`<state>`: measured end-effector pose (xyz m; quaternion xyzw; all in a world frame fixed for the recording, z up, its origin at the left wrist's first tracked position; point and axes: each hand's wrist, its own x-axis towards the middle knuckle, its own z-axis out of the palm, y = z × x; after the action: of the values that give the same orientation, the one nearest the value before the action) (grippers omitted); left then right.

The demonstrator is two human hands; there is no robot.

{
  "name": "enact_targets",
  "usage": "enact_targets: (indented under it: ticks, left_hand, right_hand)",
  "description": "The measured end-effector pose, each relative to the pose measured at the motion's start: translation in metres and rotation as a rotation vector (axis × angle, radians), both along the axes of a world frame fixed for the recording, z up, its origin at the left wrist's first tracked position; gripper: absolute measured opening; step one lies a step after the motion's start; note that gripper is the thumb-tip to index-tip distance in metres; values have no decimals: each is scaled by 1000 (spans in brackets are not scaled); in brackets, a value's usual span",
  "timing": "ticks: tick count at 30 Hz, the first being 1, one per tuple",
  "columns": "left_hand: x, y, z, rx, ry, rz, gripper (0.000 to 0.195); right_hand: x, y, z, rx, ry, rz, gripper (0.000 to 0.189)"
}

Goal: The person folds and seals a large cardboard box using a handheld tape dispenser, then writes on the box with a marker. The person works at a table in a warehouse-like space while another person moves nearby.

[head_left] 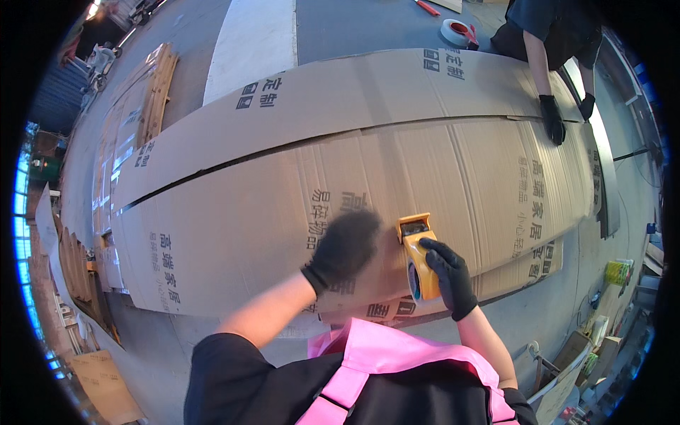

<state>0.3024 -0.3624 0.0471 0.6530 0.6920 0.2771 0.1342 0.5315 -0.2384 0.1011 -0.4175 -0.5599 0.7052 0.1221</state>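
A long package covered in corrugated cardboard (239,212) lies before me, with printed characters and a dark seam running lengthwise between its sheets. My left hand (348,247), in a black glove and blurred, is over the cardboard with nothing visible in it; whether it touches the sheet I cannot tell. My right hand (451,276), gloved in black as well, holds a yellow tape dispenser (422,260) by its side, above the near part of the cardboard. The dispenser's wide head points away from me.
At the far right end a co-worker's gloved hand (552,119) rests on the cardboard. Beyond the package lie a tape roll (456,33) and a red-handled tool (427,7). A wrapped stack with wooden slats (156,95) stands left. Tools and boxes clutter the lower right.
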Motion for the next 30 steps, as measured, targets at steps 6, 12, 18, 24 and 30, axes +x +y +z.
enact_targets:
  ticks: [6, 12, 18, 24, 30]
  left_hand:
    - [90, -67, -15, -140, -89, -79, 68]
    - [91, -61, -37, -61, 197, 55, 90]
    - [98, -60, -29, -98, 277, 91, 94]
    - [97, -60, -27, -131, 316, 90, 95]
    - [99, -58, -28, -141, 315, 95, 98]
  right_hand:
    - [3, 0, -10, 49, 81, 20, 29]
    - [74, -40, -14, 9, 144, 29, 30]
    - [151, -95, -13, -9, -16, -8, 32]
    - [172, -114, -26, -69, -24, -59, 32]
    - [148, -94, -53, 107, -102, 44, 30]
